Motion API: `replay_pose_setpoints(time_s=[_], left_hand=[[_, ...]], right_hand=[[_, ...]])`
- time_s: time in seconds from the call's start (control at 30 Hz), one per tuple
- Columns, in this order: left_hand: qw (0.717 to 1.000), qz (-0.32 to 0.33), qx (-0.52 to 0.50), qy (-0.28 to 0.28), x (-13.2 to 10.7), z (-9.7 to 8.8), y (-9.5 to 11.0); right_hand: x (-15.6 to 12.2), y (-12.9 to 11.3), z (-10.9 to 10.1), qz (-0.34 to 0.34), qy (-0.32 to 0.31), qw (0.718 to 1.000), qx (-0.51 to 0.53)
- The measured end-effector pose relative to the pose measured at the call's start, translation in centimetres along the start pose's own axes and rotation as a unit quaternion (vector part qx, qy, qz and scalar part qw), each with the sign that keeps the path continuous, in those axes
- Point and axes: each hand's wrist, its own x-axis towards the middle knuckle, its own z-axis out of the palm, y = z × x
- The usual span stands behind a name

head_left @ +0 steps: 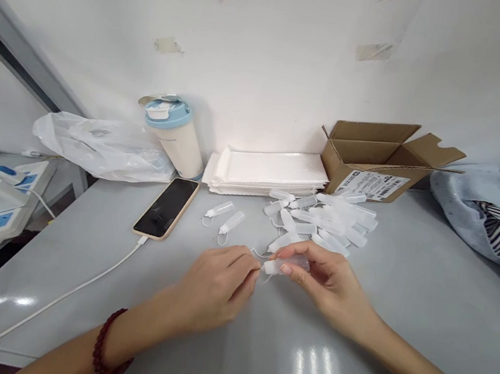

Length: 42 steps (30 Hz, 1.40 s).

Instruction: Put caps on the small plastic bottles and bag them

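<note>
Squeeze bottle [295,262] between both hands, apparently mid-work. Left to right: two bottles [233,222] lie apart, perhaps done; left hand [223,282] bunched at the squeeze bottle's tip, can't tell what it pinches; right hand [325,281] closed round the body, thumb against fingers; bottle pile [338,220] just beyond, probably remaining.

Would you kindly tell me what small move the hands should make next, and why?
Probably a gentle press by the left hand at the white tip of the small bottle: that hand is at the tip, and the right hand grips the body, which should steady it. Whatever the left hand may pinch is hidden.
</note>
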Motion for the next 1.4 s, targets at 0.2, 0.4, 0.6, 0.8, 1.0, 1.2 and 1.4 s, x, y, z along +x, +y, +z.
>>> replay_pose_setpoints(time_s=[0.2,0.4,0.6,0.8,1.0,1.2,1.4], left_hand=[[0.978,-0.126,0.166,-0.027,0.4,-1.2,-1.8],[0.915,-0.262,0.248,-0.183,1.1,-1.2,-2.9],[0.896,-0.302,0.254,-0.205,1.2,-1.4,-3.4],[0.906,-0.313,0.225,-0.176,1.3,-2.0,-2.9],[0.972,-0.21,-0.074,-0.074,0.9,-2.2,-1.4],[0.977,-0.181,-0.088,-0.069,0.6,-2.1,-1.0],[0.969,-0.212,-0.091,-0.084,0.9,-2.1,-1.1]], right_hand=[[1.2,2.5,-0.3,-0.207,0.028,0.942,-0.264],[1.5,3.5,0.1,-0.262,-0.01,0.864,-0.43],[1.6,3.5,0.2,-0.297,-0.008,0.836,-0.461],[1.2,2.9,0.1,-0.31,0.035,0.895,-0.319],[0.6,2.0,0.3,-0.311,0.06,0.915,-0.25],[0.7,2.1,0.3,-0.334,0.099,0.891,-0.29],[0.8,2.0,0.4,-0.347,0.122,0.876,-0.311]])
